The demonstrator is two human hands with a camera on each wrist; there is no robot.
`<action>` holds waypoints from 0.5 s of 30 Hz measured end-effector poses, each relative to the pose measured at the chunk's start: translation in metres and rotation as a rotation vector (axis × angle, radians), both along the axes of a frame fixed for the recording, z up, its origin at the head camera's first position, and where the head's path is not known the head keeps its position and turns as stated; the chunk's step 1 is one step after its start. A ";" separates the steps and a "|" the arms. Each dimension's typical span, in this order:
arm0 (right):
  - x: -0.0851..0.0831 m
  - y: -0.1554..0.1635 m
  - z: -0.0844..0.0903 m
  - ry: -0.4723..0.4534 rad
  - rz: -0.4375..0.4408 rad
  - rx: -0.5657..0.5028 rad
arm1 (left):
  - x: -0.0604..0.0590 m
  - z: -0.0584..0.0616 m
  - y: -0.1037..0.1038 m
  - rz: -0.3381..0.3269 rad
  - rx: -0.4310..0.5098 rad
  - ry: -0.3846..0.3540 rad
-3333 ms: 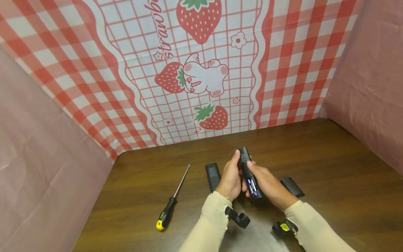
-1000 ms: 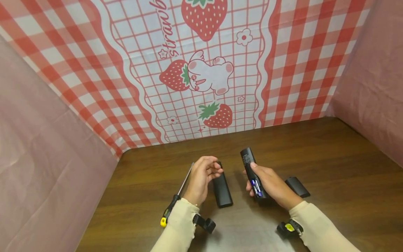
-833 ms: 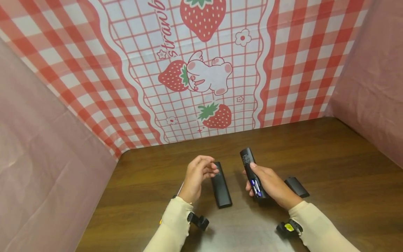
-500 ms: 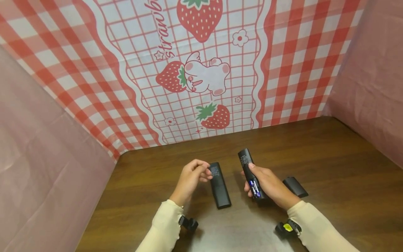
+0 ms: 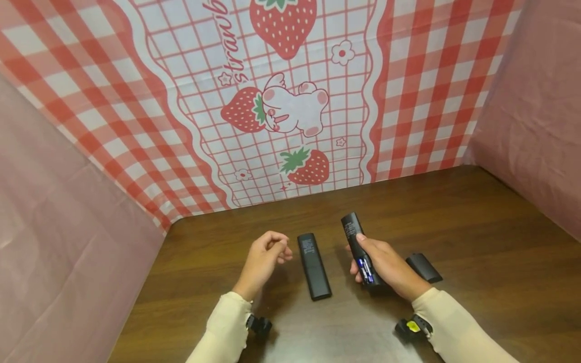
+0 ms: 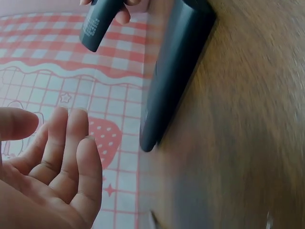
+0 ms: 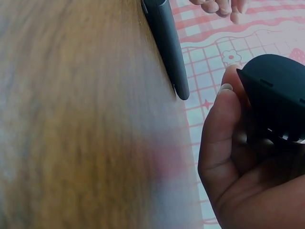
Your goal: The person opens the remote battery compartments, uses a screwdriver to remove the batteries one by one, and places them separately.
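Note:
My right hand (image 5: 379, 264) grips a black remote (image 5: 351, 227) and holds it tilted above the wooden table (image 5: 476, 242). Its back is open, and batteries (image 5: 364, 267) show in the compartment. My left hand (image 5: 268, 252) hovers to the left with fingers loosely curled and holds nothing. Between the hands a second black remote (image 5: 313, 264) lies flat on the table. In the left wrist view my left hand (image 6: 57, 162) is empty, beside the lying remote (image 6: 174, 71). The right wrist view shows my right hand (image 7: 228, 143) wrapped round the held remote (image 7: 281, 95).
A small black battery cover (image 5: 423, 267) lies on the table just right of my right hand. A red checked strawberry cloth (image 5: 281, 101) stands as the back wall, with pink sheets (image 5: 68, 242) at both sides.
My left hand let go of the held remote and drew away to the left, past the lying remote. The screwdriver is now out of sight behind my left arm. The right hand barely moved.

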State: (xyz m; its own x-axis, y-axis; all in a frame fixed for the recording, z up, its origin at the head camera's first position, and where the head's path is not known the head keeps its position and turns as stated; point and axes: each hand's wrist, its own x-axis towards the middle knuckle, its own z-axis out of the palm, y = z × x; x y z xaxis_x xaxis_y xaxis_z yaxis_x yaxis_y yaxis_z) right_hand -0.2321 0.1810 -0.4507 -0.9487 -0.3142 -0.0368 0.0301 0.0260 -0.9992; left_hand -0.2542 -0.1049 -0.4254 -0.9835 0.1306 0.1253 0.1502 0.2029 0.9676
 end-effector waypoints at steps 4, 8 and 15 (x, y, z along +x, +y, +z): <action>0.000 0.000 0.000 0.010 0.004 -0.002 | 0.004 0.004 -0.008 0.011 -0.033 0.005; 0.000 0.000 0.000 0.016 0.007 -0.002 | 0.007 0.008 -0.018 -0.013 -0.053 -0.024; 0.000 0.000 -0.002 0.014 0.010 -0.013 | 0.010 0.009 -0.034 -0.038 -0.085 -0.080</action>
